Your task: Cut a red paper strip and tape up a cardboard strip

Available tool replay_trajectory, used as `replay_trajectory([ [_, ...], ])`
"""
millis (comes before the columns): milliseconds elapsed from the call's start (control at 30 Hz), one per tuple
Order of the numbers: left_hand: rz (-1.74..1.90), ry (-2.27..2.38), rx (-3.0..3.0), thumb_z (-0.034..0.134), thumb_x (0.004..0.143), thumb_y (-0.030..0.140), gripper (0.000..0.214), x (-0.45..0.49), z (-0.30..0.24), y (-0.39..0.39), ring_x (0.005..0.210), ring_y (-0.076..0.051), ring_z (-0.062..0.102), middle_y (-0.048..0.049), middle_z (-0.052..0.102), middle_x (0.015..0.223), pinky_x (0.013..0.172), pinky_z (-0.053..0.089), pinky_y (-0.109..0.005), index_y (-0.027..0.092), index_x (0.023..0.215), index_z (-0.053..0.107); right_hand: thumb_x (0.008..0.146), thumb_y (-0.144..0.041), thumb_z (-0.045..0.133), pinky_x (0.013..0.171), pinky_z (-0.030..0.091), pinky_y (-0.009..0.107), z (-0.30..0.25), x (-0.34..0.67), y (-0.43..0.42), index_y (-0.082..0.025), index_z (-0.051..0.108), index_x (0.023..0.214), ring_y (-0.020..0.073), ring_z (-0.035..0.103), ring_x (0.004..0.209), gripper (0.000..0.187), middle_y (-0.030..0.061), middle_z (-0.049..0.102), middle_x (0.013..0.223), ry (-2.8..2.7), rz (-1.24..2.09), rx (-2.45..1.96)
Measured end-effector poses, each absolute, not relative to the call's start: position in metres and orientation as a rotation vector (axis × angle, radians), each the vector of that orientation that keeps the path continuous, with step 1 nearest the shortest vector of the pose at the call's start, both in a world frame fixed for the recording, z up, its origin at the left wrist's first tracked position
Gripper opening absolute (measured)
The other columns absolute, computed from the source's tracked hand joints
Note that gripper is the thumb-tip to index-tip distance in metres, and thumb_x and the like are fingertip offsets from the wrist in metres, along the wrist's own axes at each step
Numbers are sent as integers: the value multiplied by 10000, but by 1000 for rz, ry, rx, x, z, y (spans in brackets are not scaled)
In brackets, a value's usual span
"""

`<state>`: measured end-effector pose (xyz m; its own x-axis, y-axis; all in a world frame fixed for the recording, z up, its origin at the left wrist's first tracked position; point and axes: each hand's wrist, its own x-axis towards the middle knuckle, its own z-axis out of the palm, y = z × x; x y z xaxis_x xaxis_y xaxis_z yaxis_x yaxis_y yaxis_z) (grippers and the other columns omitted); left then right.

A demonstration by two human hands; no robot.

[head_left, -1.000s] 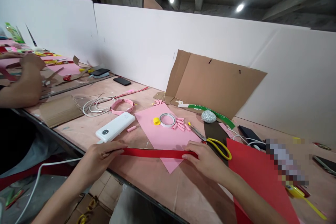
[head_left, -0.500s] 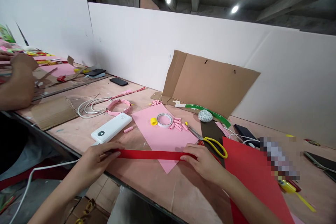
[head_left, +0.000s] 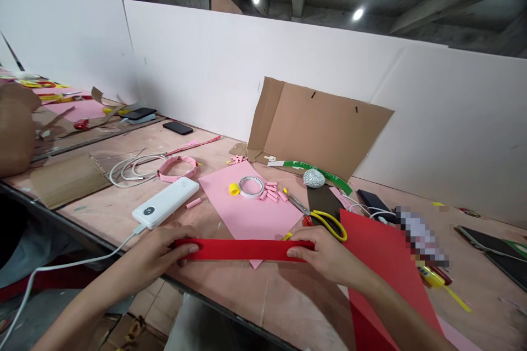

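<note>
A long red paper strip (head_left: 242,249) stretches flat and level between the person's two hands. The left hand (head_left: 158,255) is closed on the strip's left end, with its fingers (head_left: 181,247) lying over the top edge. The right hand (head_left: 325,258) grips the other end the same way, fingers curled over the paper. The thumbs are hidden behind the hands.

Directly beyond the strip, between the two hands, lies a pink paper sheet (head_left: 247,219), whose lower corner pokes out below the strip. Ahead of the fingers on that sheet sit a roll of clear tape (head_left: 251,187), a small yellow paper roll (head_left: 234,189) and a cluster of rolled pink paper tubes (head_left: 272,193). Just past the right fingertips are yellow-handled scissors (head_left: 329,225), and to the right of that hand spreads a large red paper sheet (head_left: 382,279).

Beyond the left hand lies a white power bank (head_left: 164,203) with a white charging cable (head_left: 82,259) running back past the wrist. Further ahead are a pink paper band (head_left: 177,168) and a propped sheet of cardboard (head_left: 317,126) with a foil ball (head_left: 314,178) before it. All of this rests on a scuffed wooden table (head_left: 263,307). At the far left, a co-worker's hand (head_left: 14,126) shows at the edge of the view.
</note>
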<state>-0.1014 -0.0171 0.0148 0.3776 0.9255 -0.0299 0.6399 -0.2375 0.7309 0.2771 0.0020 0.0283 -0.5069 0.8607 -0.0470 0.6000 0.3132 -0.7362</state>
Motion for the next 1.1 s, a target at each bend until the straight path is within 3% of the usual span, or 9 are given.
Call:
replay_trajectory([
  [100,552,1347,1962,521,994,513,382,-101,14,-17,669,-174,692,-18,750,793,624,538,-228,239,1081,772,984,-300,611,748,443,287,29,278,0,-206,696,782,192,594,824,238,20,731,868,-2219,1036,-1324],
  [233,545,1358,2088,519,1001,486,374,-102,14,-16,776,-191,711,-39,789,909,697,542,-238,238,981,798,973,-292,631,711,440,268,29,276,0,-204,686,763,175,603,804,235,3,725,859,-2221,1065,-1335],
  [333,595,1353,2140,525,1003,446,345,-103,13,-16,829,-193,731,-40,804,975,744,555,-236,249,1040,806,972,-270,627,695,447,266,28,276,0,-206,699,776,171,609,779,218,2,726,845,-2229,1054,-1332],
  [467,734,1354,2252,557,1001,396,287,-101,10,-17,935,-204,753,-27,815,1037,823,558,-231,263,1028,809,1000,-255,580,819,483,303,23,281,-5,-220,742,903,209,655,914,192,46,759,992,-2222,926,-1307],
  [600,796,1324,2450,534,1015,329,272,-97,4,-19,917,-196,759,-11,821,1016,843,550,-238,264,1037,797,1032,-265,531,825,484,331,12,288,-12,-230,731,926,234,661,936,229,63,750,1003,-2313,671,-1289],
  [733,848,1303,2572,531,1010,286,270,-94,-4,-18,895,-192,764,-11,825,1009,829,546,-239,263,1077,792,1033,-234,517,814,465,333,1,290,-18,-233,717,919,236,651,937,231,58,744,1005,-2342,667,-1305],
  [933,780,1327,2514,486,1020,348,328,-88,0,-17,883,-207,761,-27,824,984,803,547,-246,246,979,795,1039,-261,509,784,426,314,3,289,-22,-205,690,850,206,610,876,267,52,707,942,-2287,777,-1317],
  [1100,655,1417,2153,580,957,474,313,-85,13,-19,794,-204,724,-32,795,906,696,545,-247,237,913,779,998,-299,573,652,371,272,19,291,-27,-193,624,708,150,529,711,313,-7,623,752,-2196,1043,-1385],
])
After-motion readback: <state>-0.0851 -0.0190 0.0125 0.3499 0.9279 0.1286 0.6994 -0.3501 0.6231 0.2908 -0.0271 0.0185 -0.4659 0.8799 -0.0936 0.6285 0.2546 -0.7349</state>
